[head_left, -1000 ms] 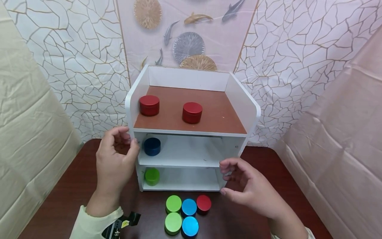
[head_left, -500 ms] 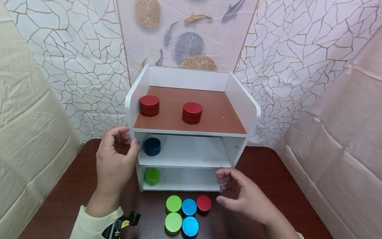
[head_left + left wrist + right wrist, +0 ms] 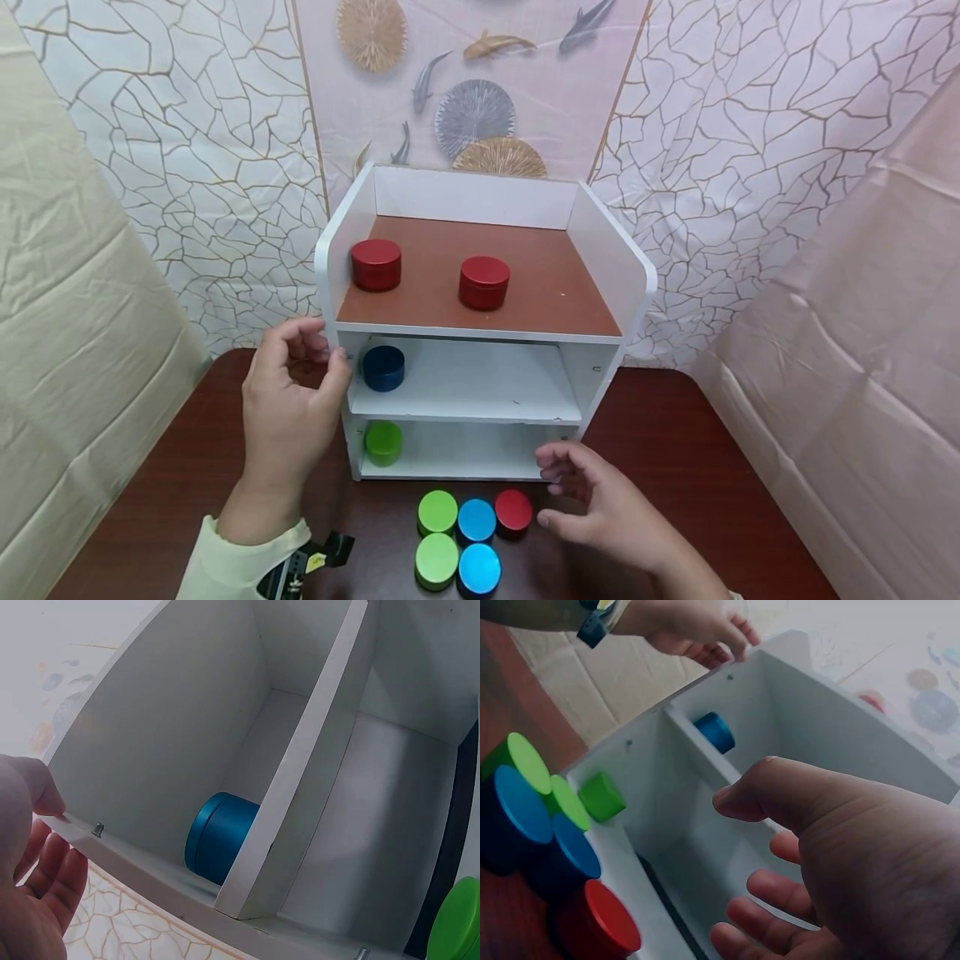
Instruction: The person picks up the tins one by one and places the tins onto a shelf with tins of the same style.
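A white three-level shelf unit (image 3: 480, 333) stands on the table. My left hand (image 3: 292, 408) grips the front edge of its left side panel; in the left wrist view the thumb (image 3: 46, 796) lies at the edge with the fingers outside. My right hand (image 3: 600, 504) hovers with fingers loosely bent and nothing held, just right of a red round tin (image 3: 513, 510). Beside that tin stand two blue tins (image 3: 476, 520) and two green tins (image 3: 437, 512). On the unit are two red tins (image 3: 483, 283) on top, a blue tin (image 3: 384, 368) in the middle and a green tin (image 3: 383, 443) below.
The dark reddish-brown table (image 3: 645, 450) extends to both sides of the unit. Patterned cloth (image 3: 480, 100) hangs behind it, and plain cream cloth (image 3: 847, 333) flanks the table. A black strap end (image 3: 339, 547) juts from the left wrist.
My right hand has come down and left from the unit's right side toward the red tin on the table. The left hand and all the tins have stayed in place.
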The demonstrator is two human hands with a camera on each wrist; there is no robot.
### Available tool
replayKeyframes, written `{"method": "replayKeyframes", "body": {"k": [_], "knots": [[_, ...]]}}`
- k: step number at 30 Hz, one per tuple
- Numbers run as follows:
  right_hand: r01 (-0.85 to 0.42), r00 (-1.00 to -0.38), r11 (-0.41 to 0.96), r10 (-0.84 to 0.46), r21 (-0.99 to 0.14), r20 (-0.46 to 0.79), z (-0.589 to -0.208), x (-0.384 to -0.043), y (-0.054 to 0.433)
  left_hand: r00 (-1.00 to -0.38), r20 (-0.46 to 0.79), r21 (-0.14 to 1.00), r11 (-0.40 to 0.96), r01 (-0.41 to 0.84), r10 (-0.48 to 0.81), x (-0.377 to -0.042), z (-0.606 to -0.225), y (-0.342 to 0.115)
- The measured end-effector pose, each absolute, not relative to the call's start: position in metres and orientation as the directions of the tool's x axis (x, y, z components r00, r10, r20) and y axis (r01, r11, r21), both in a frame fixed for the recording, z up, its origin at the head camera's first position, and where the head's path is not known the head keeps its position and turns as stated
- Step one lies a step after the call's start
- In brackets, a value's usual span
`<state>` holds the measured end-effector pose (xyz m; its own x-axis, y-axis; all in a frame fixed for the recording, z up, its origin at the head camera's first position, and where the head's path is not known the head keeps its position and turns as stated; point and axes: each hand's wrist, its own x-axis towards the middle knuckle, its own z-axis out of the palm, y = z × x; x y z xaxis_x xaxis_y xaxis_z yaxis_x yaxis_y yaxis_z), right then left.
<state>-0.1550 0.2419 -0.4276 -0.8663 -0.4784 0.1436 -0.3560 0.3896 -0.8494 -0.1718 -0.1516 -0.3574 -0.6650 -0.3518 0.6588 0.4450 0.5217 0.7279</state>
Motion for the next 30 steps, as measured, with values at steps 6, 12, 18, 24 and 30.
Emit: {"method": "replayKeyframes", "body": {"k": [6,12,18,24,30], "knots": [[-0.301,-0.881,0.41,-0.464,-0.861,0.086,-0.438,-0.155,0.24,-0.667,0.655,0.73,0.525,0.438,-0.354,-0.171,-0.357,-0.152],[-0.256,-0.899,0.438,-0.435,-0.862,0.045,-0.449,-0.159,0.238,-0.668,0.653,0.731,0.524,0.436,-0.355,-0.17,-0.357,-0.153],[-0.223,-0.91,0.469,-0.414,-0.854,0.01,-0.457,-0.159,0.237,-0.669,0.656,0.729,0.525,0.44,-0.351,-0.171,-0.357,-0.153],[-0.196,-0.917,0.478,-0.4,-0.856,-0.013,-0.464,-0.162,0.239,-0.67,0.655,0.73,0.521,0.442,-0.349,-0.171,-0.357,-0.153],[-0.208,-0.916,0.476,-0.401,-0.855,-0.001,-0.472,-0.163,0.241,-0.672,0.652,0.734,0.513,0.445,-0.35,-0.172,-0.357,-0.152]]}}
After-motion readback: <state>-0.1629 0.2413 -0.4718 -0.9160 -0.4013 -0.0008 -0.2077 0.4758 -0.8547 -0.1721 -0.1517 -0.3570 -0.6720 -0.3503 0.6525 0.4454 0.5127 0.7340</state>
